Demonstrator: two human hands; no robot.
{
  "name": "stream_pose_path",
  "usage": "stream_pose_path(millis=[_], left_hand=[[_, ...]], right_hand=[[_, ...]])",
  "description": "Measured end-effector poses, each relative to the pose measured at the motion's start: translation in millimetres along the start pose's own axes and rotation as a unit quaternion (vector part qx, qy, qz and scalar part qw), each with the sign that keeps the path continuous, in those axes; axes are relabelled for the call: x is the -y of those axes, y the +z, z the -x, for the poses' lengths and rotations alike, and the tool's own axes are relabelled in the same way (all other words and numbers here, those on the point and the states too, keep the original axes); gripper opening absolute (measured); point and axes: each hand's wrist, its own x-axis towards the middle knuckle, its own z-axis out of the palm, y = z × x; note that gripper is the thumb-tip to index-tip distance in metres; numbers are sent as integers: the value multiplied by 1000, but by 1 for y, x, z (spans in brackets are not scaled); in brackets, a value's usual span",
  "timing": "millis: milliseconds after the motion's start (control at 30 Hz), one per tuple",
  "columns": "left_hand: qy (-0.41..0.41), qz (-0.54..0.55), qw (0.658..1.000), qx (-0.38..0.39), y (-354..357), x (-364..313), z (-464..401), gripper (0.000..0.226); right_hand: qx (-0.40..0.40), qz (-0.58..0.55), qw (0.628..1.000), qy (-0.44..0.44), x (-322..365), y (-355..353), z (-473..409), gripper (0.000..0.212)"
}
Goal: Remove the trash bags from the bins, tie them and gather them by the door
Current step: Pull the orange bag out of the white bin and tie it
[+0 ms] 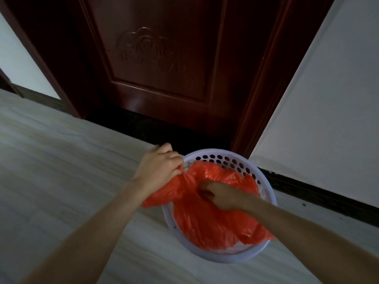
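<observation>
Bag [207,218] (red) sitting in white bin [217,155] by door [155,58], being gathered. L hand [158,171] pinching bag edge at near-left rim; R hand [217,194] gripping plastic at middle. Step: closing mouth before lift-out. Next: prob. bringing both edges together, tying.

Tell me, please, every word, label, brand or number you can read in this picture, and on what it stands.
None can be read.
Red trash bag: plain, no print visible.
White bin: only round holes, no label.
Door: a carved flower ornament, no writing.
Wall and floor: bare.
</observation>
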Motion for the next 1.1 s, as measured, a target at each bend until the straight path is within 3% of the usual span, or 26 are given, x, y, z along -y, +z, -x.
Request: stream_pose_path(millis=[100, 200, 233, 300, 367, 400, 500, 600, 700, 800, 900, 1100], left_hand=[[11, -43, 995, 84, -2, 11, -14, 15], [-65, -23, 978, 198, 1, 2, -28, 21], [-83, -13, 972, 218, 4, 1, -32, 22], [-115, 31, 966, 228, 10, 0, -37, 19], [-138, 107, 959, 222, 13, 2, -38, 18], [-142, 146, 955, 215, 13, 5, -39, 20], [-108, 198, 961, 160, 6, 14, -36, 28], [-102, 107, 988, -37, 2, 21, -20, 36], [-173, 82, 969, -156, 10, 10, 7, 38], [-274, 157, 941, -125, 28, -10, 23, 48], [-389, 286, 875, -23, 37, -25, 22, 51], [-419, 282, 863, -19, 48, -31, 13, 40]], right_hand=[[23, -98, 994, 50, 4, -3, -2, 37], [101, -267, 954, 89, 5, -6, -6, 58], [112, -259, 955, 91, 7, -3, -9, 68], [92, -105, 986, 89, 14, 4, -10, 74], [19, 113, 989, 97, 22, 16, -11, 66], [-14, 149, 984, 98, 26, 21, -11, 57], [-76, 53, 987, 129, 26, 23, -11, 35], [-120, -65, 976, 171, 18, 15, -17, 31], [-151, -144, 956, 208, 12, 7, -31, 32], [-195, -155, 940, 233, 7, -1, -51, 29], [-203, -153, 943, 213, 9, -1, -61, 32], [-225, -142, 949, 171, 9, 2, -52, 30]])
